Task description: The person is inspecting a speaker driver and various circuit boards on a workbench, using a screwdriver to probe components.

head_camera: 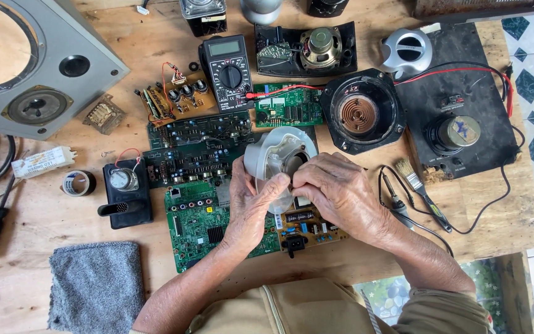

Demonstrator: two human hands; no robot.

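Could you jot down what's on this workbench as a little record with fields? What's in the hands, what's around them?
Setting: wooden table seen from above
Left hand: grips the grey round speaker housing
Right hand: fingers on the same housing's opening
Under the hands: green circuit board
Behind: black multimeter
Right side: paintbrush, black speaker with copper coil
Left side: grey cloth, tape roll, large grey speaker cabinet

On the bare wooden plank table [26,272], the round grey plastic speaker housing [277,156] sits at centre, over the green rectangular circuit board [200,224]. At its twelve o'clock lies the black handheld multimeter [229,72]; at two, the round black speaker frame [362,111]; at three, the small bristle paintbrush [419,188]; at eight, the folded grey cloth [96,286]; at ten, the large grey speaker cabinet [32,62].
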